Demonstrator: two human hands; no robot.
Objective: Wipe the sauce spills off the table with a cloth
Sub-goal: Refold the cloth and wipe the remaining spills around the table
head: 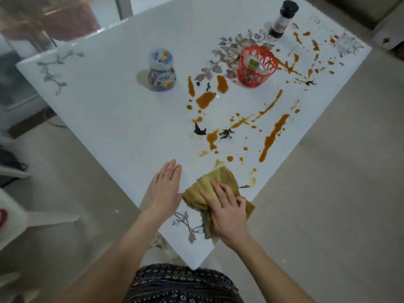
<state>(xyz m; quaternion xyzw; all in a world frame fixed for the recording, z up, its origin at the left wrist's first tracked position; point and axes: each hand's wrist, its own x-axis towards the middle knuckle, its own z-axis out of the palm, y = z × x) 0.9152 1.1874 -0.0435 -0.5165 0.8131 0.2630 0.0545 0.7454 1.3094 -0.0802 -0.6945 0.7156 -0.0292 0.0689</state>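
A hand presses a cloth on a messy white table.
The right hand (227,213) pushes down on the crumpled yellow-green cloth (216,178), its bent fingers bunching the soft folds near the table's (109,106) closest corner. The left hand (166,189) lies flat just beside it, fingers straight and together. Shiny brown sauce spills (273,136) lie in long streaks and round drops beyond the cloth. Farther off stand a round jar (161,71), a red plastic basket (255,66) and a tall bottle (282,18).
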